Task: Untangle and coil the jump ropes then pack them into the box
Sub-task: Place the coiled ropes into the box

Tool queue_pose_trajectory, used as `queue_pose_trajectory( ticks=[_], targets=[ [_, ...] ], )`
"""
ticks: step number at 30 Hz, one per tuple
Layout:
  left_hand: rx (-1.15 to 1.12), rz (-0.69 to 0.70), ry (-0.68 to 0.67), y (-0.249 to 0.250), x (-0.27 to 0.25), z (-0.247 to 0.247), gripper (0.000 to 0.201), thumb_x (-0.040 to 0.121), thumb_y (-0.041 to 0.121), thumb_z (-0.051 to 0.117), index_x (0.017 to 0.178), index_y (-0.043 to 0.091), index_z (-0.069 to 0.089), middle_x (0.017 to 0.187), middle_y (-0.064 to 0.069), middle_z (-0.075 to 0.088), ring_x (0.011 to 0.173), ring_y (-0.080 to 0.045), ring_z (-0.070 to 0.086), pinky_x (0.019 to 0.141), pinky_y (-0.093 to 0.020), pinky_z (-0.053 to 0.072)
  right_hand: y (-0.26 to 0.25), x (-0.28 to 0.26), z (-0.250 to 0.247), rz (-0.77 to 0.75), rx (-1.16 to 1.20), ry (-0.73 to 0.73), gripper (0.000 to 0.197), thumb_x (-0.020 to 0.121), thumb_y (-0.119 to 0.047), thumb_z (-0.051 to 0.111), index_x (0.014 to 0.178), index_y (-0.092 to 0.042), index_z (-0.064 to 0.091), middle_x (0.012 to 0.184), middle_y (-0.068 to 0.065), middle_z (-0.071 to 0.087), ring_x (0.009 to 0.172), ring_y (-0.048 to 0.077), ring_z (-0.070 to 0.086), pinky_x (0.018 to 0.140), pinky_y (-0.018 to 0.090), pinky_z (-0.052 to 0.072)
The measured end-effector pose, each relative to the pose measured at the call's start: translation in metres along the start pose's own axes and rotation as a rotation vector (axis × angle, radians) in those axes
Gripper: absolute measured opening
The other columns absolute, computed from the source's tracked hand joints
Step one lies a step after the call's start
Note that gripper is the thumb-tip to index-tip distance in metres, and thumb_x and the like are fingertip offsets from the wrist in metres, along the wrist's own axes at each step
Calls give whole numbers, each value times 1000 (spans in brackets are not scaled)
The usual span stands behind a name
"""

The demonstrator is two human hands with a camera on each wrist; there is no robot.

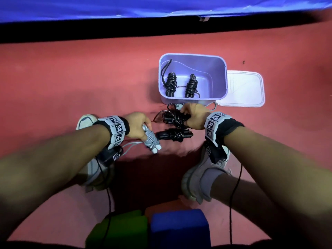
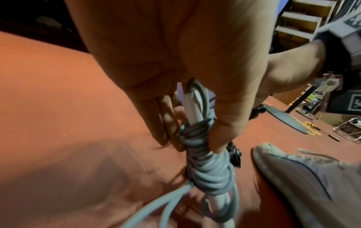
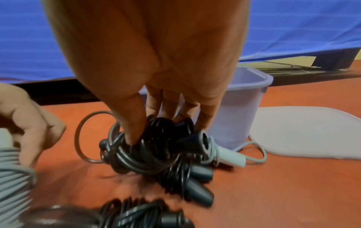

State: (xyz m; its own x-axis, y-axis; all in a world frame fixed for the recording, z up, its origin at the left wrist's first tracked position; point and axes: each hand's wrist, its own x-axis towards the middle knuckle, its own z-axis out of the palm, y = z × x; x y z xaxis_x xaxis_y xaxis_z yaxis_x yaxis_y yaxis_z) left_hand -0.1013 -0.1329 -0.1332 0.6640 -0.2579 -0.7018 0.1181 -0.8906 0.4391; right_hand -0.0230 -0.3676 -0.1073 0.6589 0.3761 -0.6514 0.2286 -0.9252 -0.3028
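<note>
My left hand (image 1: 139,125) (image 2: 195,138) grips a coiled grey jump rope (image 1: 151,140) (image 2: 207,169) with white handles, its loose cord trailing on the floor. A little to the right, my right hand (image 1: 191,115) (image 3: 156,128) grips a coiled black jump rope (image 1: 173,117) (image 3: 144,154) just above the red floor. Another black coil (image 1: 175,134) (image 3: 140,216) lies between my hands. The open lilac box (image 1: 221,81) (image 3: 244,108) stands just beyond, with two black coils (image 1: 170,84) inside. A grey rope (image 3: 232,155) lies at the box's foot.
The box's pale lid (image 1: 242,88) (image 3: 308,132) lies flat to the right of the box. My two shoes (image 1: 199,177) flank the ropes. Green and blue foam blocks (image 1: 179,227) sit near me. A blue tarp (image 1: 161,6) borders the far side of the red floor.
</note>
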Motion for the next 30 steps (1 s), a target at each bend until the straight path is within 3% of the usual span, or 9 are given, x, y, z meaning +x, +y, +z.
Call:
queue_pose_trajectory(
  ticks=[9,13,16,18,21,23,25,27,30],
  targets=[
    [-348,172,8,47,-3,-80,33,68,10,89,94,16,71,93,-4,72,80,-14,62,83,-30,51,21,-14,-74,-25,509,202,30,81,-5,76,106,-17,63,88,-7,58,73,10,55,65,16,46],
    [-431,149,228,78,16,-120,43,69,18,89,104,15,64,88,4,65,74,-9,58,62,-10,47,44,-7,-82,116,845,408,20,83,-2,73,100,-12,67,85,4,66,75,24,70,69,35,59],
    [-505,66,420,97,44,-144,40,65,28,92,89,10,65,80,0,66,67,-11,57,63,-22,48,58,2,-83,198,955,484,15,85,-3,72,80,-16,67,71,4,71,62,19,72,61,32,57],
    [-550,1,492,103,64,-154,46,62,34,92,84,2,69,79,-7,68,67,-17,57,64,-31,49,64,9,-84,255,947,502,18,85,-7,74,72,-17,68,58,-4,69,51,10,68,54,25,52],
    [-517,-92,469,110,94,-161,55,66,41,89,81,-6,67,72,-11,56,65,-18,46,60,-32,37,72,29,-84,323,741,486,21,81,-26,79,67,-13,72,60,0,71,56,15,66,61,33,56],
    [-454,-159,436,116,111,-161,49,69,44,87,67,2,60,67,-10,49,62,-20,39,58,-31,31,74,44,-84,343,585,445,34,79,-39,79,75,-6,73,71,10,72,66,26,67,63,36,55],
    [-350,-212,405,121,126,-159,58,70,48,85,55,11,43,59,-7,39,56,-23,31,52,-30,26,73,57,-84,351,436,393,42,79,-45,77,77,-5,68,70,10,66,66,31,61,51,30,44],
    [-276,-239,358,124,140,-154,60,72,50,83,54,13,40,55,-4,37,50,-21,30,47,-31,24,73,68,-82,366,313,381,40,79,-46,75,78,-8,62,69,8,58,68,31,58,50,29,34],
    [-276,-263,311,120,162,-143,47,76,48,81,60,12,54,58,-4,53,50,-19,42,49,-28,34,73,85,-79,359,274,329,27,86,-35,70,87,-10,60,81,10,59,78,32,60,62,30,40]
  ],
)
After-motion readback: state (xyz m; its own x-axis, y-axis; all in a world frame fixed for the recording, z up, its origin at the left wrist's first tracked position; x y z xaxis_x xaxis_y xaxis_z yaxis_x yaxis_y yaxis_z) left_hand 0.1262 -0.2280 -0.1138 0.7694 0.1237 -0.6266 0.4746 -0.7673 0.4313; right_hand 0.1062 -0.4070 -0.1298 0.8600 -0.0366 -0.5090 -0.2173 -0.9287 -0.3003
